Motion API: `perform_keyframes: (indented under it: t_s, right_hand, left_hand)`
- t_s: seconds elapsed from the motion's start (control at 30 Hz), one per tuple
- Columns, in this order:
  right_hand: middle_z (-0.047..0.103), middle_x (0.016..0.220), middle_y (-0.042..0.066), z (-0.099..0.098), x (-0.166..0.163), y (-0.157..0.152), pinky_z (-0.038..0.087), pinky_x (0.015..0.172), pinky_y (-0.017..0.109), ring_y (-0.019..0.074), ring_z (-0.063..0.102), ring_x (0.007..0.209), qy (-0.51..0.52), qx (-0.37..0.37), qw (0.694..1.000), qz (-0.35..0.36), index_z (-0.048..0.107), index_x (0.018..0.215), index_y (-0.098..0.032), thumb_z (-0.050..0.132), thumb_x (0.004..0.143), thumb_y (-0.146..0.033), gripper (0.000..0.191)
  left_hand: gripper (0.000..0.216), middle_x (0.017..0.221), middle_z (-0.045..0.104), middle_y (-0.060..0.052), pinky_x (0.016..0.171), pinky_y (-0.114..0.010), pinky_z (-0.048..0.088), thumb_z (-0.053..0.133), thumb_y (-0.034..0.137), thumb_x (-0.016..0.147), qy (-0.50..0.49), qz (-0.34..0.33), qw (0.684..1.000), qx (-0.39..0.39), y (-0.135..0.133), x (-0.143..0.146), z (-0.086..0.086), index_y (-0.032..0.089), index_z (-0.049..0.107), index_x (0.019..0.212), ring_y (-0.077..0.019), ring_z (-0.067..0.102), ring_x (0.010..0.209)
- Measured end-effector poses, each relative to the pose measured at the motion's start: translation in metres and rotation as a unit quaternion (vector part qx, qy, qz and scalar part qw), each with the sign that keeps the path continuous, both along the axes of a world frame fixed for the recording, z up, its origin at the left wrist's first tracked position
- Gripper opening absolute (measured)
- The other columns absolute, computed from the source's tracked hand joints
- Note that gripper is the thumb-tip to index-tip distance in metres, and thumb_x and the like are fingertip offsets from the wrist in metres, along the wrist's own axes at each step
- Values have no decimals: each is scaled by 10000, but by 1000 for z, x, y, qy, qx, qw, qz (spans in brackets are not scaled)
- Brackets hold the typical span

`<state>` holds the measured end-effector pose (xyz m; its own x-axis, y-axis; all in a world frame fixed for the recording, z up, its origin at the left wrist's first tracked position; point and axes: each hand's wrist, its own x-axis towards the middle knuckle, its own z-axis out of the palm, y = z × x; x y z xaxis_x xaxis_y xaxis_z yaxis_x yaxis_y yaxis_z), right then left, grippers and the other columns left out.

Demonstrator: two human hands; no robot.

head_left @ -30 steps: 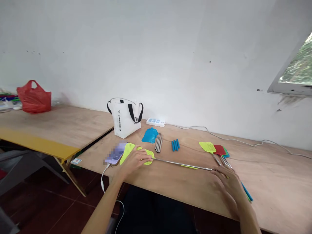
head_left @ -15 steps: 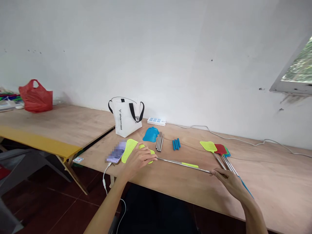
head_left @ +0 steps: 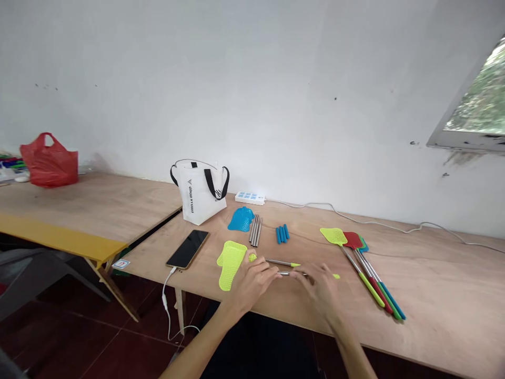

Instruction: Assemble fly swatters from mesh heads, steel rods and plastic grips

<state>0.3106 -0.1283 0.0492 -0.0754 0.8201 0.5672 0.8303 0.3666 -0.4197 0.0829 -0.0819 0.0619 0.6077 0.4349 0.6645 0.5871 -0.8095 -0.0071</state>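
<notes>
My left hand [head_left: 256, 279] is closed on the left end of a thin metal rod [head_left: 284, 273], low over the table. My right hand [head_left: 319, 284] pinches the same rod a short way to the right; that hand is slightly blurred. Two overlapping yellow-green mesh swatter heads [head_left: 232, 266] are just left of my left hand. Whether one is joined to the held rod is hidden. Behind my hands lies a second metal rod [head_left: 278, 261] with a yellow-green part at its right end. A yellow-green tip [head_left: 336, 276] shows past my right fingers.
Several fly swatters [head_left: 371, 279] lie fanned out at right. Farther back are blue swatter heads [head_left: 240, 218], metal rods [head_left: 255, 231] and blue grips [head_left: 282, 233]. A cabled phone [head_left: 188, 249], white bag [head_left: 203, 195] and power strip [head_left: 250, 198] surround the left side.
My right hand has moved left, close to my left hand, and the exposed stretch of rod between them is much shorter. The yellow-green heads sit nearer the front edge. The phone screen is dark now.
</notes>
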Motion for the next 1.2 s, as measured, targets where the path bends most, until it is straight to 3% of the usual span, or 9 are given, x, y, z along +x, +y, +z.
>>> perform_keyframes:
  t_s: [0.13,0.23,0.47,0.63,0.73,0.83,0.93,1.07,1.2]
  right_hand:
    - [792,904,31,-12,-33,2,389,777,330,191,710,788,10,19,1000,-17,767,887,-276,357,1067,-494,499]
    - [794,945,30,-18,-35,0,392,799,337,217,725,858,-2,21,999,-27,764,901,-281,381,1059,-507,472]
    - [755,830,25,-28,-30,6,431,780,339,222,692,791,-5,-9,1000,-27,725,840,-270,379,1047,-539,485]
    - [704,966,43,-44,-32,15,446,841,371,236,645,937,-29,-19,999,-11,712,828,-268,427,1039,-500,423]
    - [679,1068,66,-50,-29,18,423,874,405,245,617,1001,-63,9,997,-53,712,928,-268,410,1051,-414,357]
    - [672,1106,93,-53,-15,20,406,876,431,271,596,1035,-100,27,988,-115,702,1040,-267,408,1039,-339,303]
    - [661,1210,93,-57,7,23,408,887,454,298,575,1121,-105,14,985,-139,686,1128,-284,436,1017,-337,278]
    - [685,1136,68,-61,28,26,434,833,442,297,594,1077,-64,-40,988,-131,689,995,-281,440,1009,-409,281]
    - [698,1035,59,-60,34,29,457,839,441,277,619,1004,-17,-44,995,-84,655,900,-273,405,1014,-431,318]
  left_hand:
    - [389,650,617,35,914,-362,361,440,348,1080,10,-19,1000,-16,2,-1,-5,203,652,788,-147,542,690]
    - [419,659,632,30,910,-361,371,421,375,1082,7,-33,999,-40,7,-7,-7,205,669,790,-147,550,688]
    - [318,713,690,24,979,-405,364,532,392,1037,9,-27,991,-129,14,-5,-20,234,749,867,-160,598,747]
    - [179,978,704,-7,1072,-447,334,663,389,964,7,-15,982,-190,22,-7,-34,255,779,946,-204,624,1018]
    - [170,1063,685,-10,1114,-467,310,698,384,939,15,-1,974,-228,25,-11,-39,254,758,1030,-221,608,1111]
    - [185,1098,679,-12,1113,-455,328,721,362,923,25,8,967,-255,29,-20,-36,243,733,1064,-224,611,1129]
    - [96,1068,686,-8,1070,-423,374,711,317,928,31,0,960,-278,32,-30,-29,227,728,955,-212,636,1069]
    - [105,1022,693,-5,993,-373,432,691,262,927,36,7,953,-301,34,-40,-20,208,698,838,-207,641,1039]
    - [104,1035,696,-4,1012,-384,431,704,242,910,41,9,955,-294,35,-46,-18,213,680,813,-218,630,1084]
